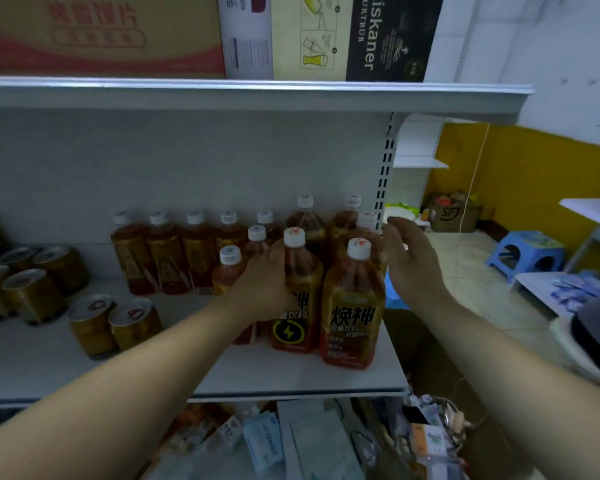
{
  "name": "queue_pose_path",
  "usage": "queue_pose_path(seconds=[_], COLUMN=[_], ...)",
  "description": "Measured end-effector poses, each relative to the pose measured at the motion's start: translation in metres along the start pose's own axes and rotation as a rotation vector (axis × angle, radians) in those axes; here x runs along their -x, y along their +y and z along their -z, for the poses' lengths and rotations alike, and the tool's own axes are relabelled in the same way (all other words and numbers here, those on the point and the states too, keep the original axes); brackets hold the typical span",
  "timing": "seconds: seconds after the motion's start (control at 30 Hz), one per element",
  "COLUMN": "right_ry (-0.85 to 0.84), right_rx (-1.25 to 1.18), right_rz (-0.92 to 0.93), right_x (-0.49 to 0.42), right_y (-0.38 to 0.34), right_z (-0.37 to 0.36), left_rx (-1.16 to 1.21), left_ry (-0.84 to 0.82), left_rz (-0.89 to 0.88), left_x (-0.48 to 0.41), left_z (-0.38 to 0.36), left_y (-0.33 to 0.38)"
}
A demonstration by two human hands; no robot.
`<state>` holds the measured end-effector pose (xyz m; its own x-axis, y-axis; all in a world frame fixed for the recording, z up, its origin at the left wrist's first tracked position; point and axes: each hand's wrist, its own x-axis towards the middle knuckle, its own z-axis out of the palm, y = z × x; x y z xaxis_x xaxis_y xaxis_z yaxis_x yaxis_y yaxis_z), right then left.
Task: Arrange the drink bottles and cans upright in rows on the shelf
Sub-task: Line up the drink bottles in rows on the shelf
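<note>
Amber drink bottles with white caps stand upright on the white shelf (291,379). My left hand (264,282) grips the left side of a large front bottle (297,299). Beside it on the right stands another large bottle (354,306) with a dark label. My right hand (409,258) hovers with relaxed fingers just right of that bottle and the large ones behind it, holding nothing. A row of small bottles (174,251) lines the back wall. Gold cans (113,323) stand upright toward the left, with several more cans (32,282) further left.
An upper shelf (257,95) carries cardboard boxes overhead. The shelf's right end is near the perforated upright (385,174). Below the shelf lie packets and clutter (309,441). A blue stool (523,254) stands on the floor at right.
</note>
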<state>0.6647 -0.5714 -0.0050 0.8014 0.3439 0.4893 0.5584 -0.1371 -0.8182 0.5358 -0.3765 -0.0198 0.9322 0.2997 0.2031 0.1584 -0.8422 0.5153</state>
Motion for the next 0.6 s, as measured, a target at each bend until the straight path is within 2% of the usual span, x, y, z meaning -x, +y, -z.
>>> queue_pose_path(seconds=[0.07, 0.13, 0.17, 0.23, 0.4, 0.6], right_ry=[-0.114, -0.312, -0.353, -0.342, -0.327, -0.314], right_rx=[0.026, 0.166, 0.258, 0.32, 0.243, 0.257], right_rz=[0.104, 0.11, 0.113, 0.104, 0.093, 0.111], right_x=[0.031, 0.048, 0.048, 0.043, 0.039, 0.037], right_y=[0.002, 0.012, 0.019, 0.024, 0.031, 0.036], right_z=[0.001, -0.001, -0.002, -0.001, 0.006, 0.005], left_rx=[0.016, 0.003, -0.02, -0.069, -0.16, -0.124], left_ry=[0.033, 0.054, 0.07, 0.101, 0.138, 0.121], left_rz=[-0.04, -0.047, -0.051, -0.041, -0.028, 0.036], left_x=[-0.001, -0.003, -0.004, -0.008, -0.023, -0.041], left_z=[0.001, -0.001, -0.003, -0.007, -0.013, -0.019], left_y=[0.0, 0.001, 0.001, 0.002, 0.009, 0.014])
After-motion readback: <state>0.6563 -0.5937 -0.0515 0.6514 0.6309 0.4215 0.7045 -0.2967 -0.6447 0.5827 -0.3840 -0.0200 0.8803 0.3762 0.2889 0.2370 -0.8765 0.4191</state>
